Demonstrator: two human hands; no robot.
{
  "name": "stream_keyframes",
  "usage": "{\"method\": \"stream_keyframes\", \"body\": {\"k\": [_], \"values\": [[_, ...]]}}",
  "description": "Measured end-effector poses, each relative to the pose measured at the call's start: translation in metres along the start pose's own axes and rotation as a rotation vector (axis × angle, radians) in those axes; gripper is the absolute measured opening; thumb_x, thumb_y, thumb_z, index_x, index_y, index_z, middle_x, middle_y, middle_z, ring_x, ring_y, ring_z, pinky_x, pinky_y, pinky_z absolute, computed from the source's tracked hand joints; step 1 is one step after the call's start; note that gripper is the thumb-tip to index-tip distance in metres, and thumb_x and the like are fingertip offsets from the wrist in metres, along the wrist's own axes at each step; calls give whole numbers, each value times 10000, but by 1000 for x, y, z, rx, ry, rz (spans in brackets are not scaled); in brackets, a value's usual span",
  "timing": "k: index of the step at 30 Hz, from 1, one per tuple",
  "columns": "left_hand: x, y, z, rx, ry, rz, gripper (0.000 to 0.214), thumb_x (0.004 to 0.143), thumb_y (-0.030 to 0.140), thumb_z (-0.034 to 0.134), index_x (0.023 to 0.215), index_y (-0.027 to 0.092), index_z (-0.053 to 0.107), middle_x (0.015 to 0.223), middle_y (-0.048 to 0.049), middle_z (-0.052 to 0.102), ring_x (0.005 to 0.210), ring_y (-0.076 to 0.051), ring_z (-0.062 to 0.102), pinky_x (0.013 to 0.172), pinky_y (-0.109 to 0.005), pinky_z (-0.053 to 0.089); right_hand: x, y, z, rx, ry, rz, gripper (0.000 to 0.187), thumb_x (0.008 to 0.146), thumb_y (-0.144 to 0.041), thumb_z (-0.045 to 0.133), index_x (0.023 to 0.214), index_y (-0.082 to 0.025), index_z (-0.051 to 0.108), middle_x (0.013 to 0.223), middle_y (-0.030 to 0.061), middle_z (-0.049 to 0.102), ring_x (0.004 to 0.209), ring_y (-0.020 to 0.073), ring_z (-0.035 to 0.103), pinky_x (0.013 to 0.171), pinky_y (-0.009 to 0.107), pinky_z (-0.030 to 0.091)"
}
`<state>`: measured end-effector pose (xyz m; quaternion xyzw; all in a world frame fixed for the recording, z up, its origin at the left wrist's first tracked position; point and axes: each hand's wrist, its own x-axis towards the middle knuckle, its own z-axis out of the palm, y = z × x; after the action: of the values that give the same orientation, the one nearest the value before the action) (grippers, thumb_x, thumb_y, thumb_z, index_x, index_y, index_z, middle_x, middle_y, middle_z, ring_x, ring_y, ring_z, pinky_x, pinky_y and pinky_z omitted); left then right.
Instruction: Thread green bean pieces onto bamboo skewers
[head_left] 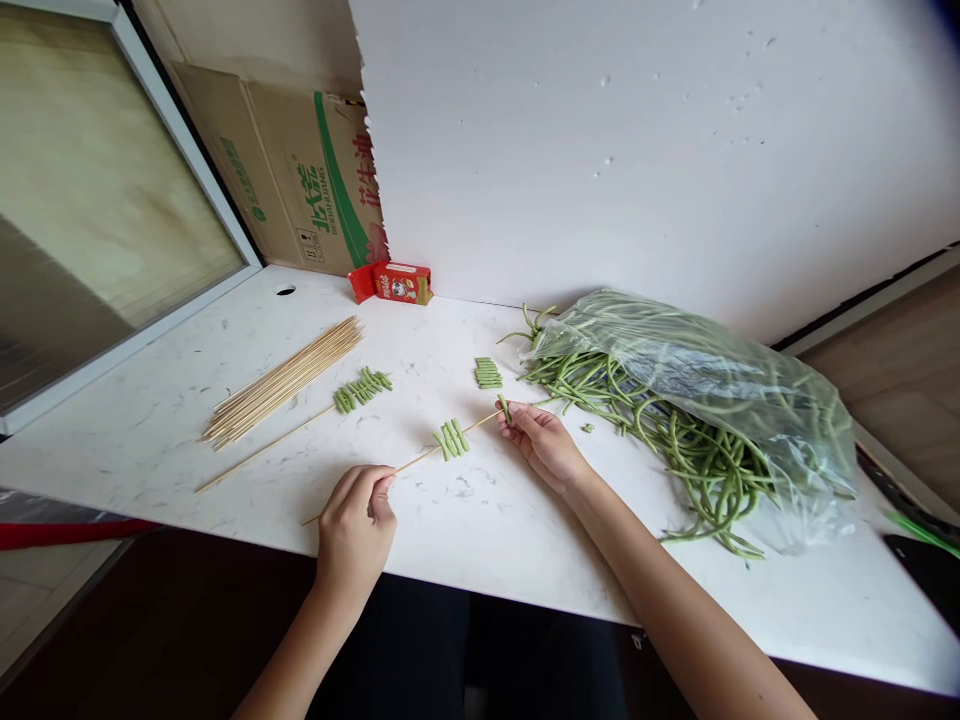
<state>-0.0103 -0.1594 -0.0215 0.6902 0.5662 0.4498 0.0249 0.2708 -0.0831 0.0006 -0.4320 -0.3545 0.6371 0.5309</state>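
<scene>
My left hand (356, 520) is closed around a thin bamboo skewer (415, 461), which slants up to the right. Several short green bean pieces (451, 440) sit side by side along the skewer's middle. At the skewer's far tip, my right hand (541, 440) pinches one more bean piece (504, 408); whether the tip has gone through it I cannot tell. Just beyond that hand lies a small row of cut bean pieces (487, 373). A finished-looking skewer of beans (363, 388) rests on the table to the left, its bare end toward me.
A bundle of bamboo skewers (289, 380) lies at the left. Long green beans (705, 450) spill from a clear plastic bag (675, 340) on the right. A red box (403, 283) stands at the back, near a cardboard carton (285, 170). The white table (247, 530) has a front edge near me.
</scene>
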Motion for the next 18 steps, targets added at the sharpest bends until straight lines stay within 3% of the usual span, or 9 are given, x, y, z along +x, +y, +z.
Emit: {"method": "stream_keyframes", "body": {"k": [18], "values": [[0, 0, 0, 16, 6, -4, 197, 993, 99, 540, 952, 198, 705, 913, -44, 754, 866, -184, 726, 817, -277, 567, 2, 7, 1, -73, 27, -31, 375, 759, -542, 898, 936, -216, 848, 873, 41, 727, 778, 163, 577, 792, 319, 504]]}}
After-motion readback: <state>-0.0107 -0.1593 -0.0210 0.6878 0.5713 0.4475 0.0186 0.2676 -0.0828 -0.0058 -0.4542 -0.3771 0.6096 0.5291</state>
